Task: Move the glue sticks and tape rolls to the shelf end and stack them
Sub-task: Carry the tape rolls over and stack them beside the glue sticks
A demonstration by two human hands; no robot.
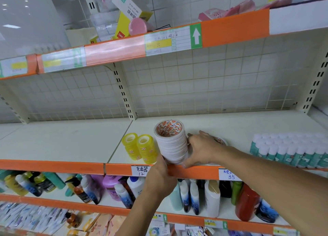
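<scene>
The white tape stack (pixel 173 143) stands on the shelf (pixel 248 125) at its front edge, leaning slightly left. It consists of many thin white rolls; the top roll shows a red-and-white printed core. Two yellow tape stacks (pixel 140 148) stand just left of it, side by side, touching each other; the right one touches or nearly touches the white stack. Each is translucent yellow with small printed labels on its side. One more white roll (pixel 221 140) lies flat on the shelf to the right of the white stack, mostly hidden. The glue sticks (pixel 287 151) stand upright in tight rows at the right, well apart from the tape, with white caps and teal-and-white bodies.
</scene>
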